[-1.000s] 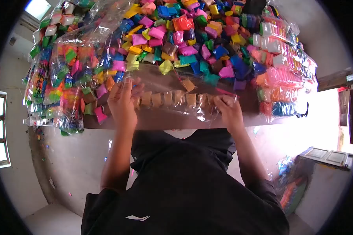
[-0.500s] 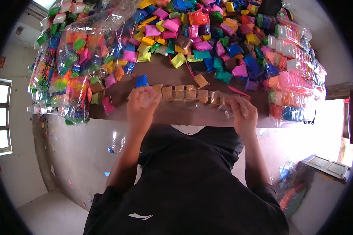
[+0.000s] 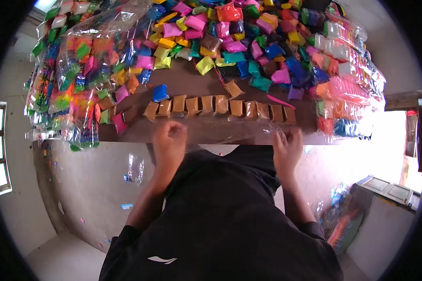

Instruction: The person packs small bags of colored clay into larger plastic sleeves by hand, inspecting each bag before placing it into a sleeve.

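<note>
A row of several tan-brown wrapped packets (image 3: 207, 105) lies across the brown table (image 3: 183, 78) in front of me. Nearer the table's front edge, a thin clear plastic bag (image 3: 229, 134) stretches between my two hands. My left hand (image 3: 169, 144), slightly blurred, is closed in a pinch at the bag's left end, below the row. At the right end, my right hand (image 3: 287, 149) pinches the film with thumb and fingers. A blue packet (image 3: 160, 92) rests just behind the row's left part, and one more tan packet (image 3: 233, 88) lies behind its middle.
A heap of colourful packets (image 3: 229, 44) covers the back of the table. Filled clear bags stand at left (image 3: 82, 100) and right (image 3: 340, 96). A pink strip (image 3: 280, 100) lies behind the row. Plastic wrapping (image 3: 136, 168) lies on the floor.
My hands have come back from the row toward the table edge with the clear bag. The tan packets, partly covered before, now show as a full row. The view has shifted slightly.
</note>
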Tool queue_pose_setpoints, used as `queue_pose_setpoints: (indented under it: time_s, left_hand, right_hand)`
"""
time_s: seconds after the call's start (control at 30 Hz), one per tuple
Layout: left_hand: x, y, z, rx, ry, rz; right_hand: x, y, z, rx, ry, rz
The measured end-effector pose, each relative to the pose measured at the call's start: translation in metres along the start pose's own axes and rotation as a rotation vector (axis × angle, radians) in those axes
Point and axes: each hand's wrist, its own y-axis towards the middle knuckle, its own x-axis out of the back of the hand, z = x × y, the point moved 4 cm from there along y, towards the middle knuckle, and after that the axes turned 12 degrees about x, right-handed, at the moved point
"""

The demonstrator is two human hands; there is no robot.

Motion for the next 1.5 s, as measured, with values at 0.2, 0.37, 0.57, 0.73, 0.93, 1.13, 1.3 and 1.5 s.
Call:
queue_pose_setpoints:
  time_s: [0.2,0.37,0.57,0.73,0.93,1.13,1.3,1.5]
  left_hand:
    - [-0.012,-0.017,-0.006,0.091,-0.130,0.043]
    - [-0.018,-0.030,-0.011,-0.058,-0.224,0.079]
    - [-0.032,-0.042,-0.003,-0.191,-0.321,0.132]
    - [-0.023,-0.037,0.006,-0.081,-0.394,-0.013]
    - [-0.020,-0.029,0.004,-0.056,-0.203,-0.120]
    - [-0.016,-0.021,0.010,-0.044,-0.128,-0.111]
    - [-0.002,-0.012,0.029,-0.040,-0.083,-0.185]
    - [0.028,-0.014,0.049,0.065,-0.033,-0.292]
  right_hand:
    - [-0.011,-0.024,0.071,0.720,0.358,0.228]
    - [-0.066,-0.006,0.072,0.540,0.127,0.523]
    - [-0.101,-0.010,0.071,0.513,0.169,0.669]
    - [-0.077,0.000,0.051,0.491,-0.006,0.537]
    - [-0.046,0.008,0.044,0.202,-0.237,0.542]
    - [-0.043,0.000,0.065,0.329,-0.327,0.529]
    - [-0.039,-0.007,0.070,0.324,-0.423,0.612]
    - [-0.037,-0.008,0.082,0.375,-0.399,0.661]
